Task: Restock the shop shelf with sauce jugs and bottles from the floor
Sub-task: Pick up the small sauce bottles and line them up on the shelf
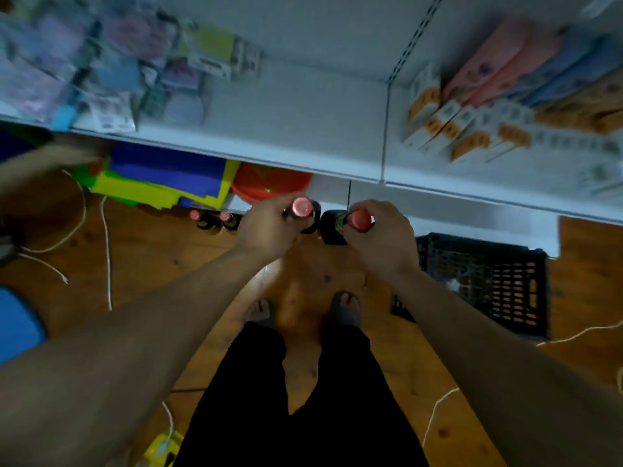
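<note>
I look straight down from above. My left hand (266, 227) grips the neck of a dark sauce bottle with a red cap (302, 207). My right hand (381, 234) grips a second dark sauce bottle with a red cap (360, 220), tilted to the left. Both bottles hang above the wooden floor, just in front of the white shelf edge (303, 166). Two more red-capped dark bottles (212, 220) stand on the floor to the left, by the shelf base. The white shelf board (296, 112) has a bare stretch in its middle.
A black plastic crate (485, 281) sits on the floor at right. Packets (101, 69) lie on the shelf's left part, orange and pink boxes (472, 106) on its right. Coloured sheets (161, 176) and a red basin (269, 183) sit under the shelf. White cords (108, 251) trail over the floor.
</note>
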Demonstrator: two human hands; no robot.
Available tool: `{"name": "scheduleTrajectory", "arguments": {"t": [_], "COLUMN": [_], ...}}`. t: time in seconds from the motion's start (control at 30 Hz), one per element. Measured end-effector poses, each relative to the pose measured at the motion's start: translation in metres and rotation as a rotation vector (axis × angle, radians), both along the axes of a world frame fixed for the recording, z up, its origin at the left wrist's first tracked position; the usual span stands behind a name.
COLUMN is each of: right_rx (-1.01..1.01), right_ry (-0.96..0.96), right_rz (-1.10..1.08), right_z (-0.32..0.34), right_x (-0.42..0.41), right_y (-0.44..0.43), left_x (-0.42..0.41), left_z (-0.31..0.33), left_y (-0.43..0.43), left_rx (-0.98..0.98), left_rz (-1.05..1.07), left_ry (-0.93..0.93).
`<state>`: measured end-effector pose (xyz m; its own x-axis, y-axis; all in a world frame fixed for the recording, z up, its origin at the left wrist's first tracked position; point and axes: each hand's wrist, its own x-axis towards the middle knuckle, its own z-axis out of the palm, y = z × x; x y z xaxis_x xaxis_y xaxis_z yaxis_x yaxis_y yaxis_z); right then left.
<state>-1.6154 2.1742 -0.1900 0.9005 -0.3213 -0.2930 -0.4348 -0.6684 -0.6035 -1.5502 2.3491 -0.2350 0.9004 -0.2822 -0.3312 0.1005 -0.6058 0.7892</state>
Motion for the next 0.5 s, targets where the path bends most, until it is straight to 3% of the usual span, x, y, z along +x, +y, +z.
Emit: {"name": "scheduleTrajectory", "arguments": {"t": [0.23,0.5], "right_rx": [-0.098,-0.135], "right_ry": [-0.187,-0.321], "right_rz": [0.059,0.158], "right_z": [0.144,0.264], "right_x": [0.019,0.051], "right_y": [0.033,0.046], "left_x": [0.024,0.048], "left_z": [0.156,0.278], "left_y": [0.041,0.06], "left_rx": [0.161,0.259], "left_rz": [-0.108,-0.109], "left_ry": [-0.221,-0.426]}}
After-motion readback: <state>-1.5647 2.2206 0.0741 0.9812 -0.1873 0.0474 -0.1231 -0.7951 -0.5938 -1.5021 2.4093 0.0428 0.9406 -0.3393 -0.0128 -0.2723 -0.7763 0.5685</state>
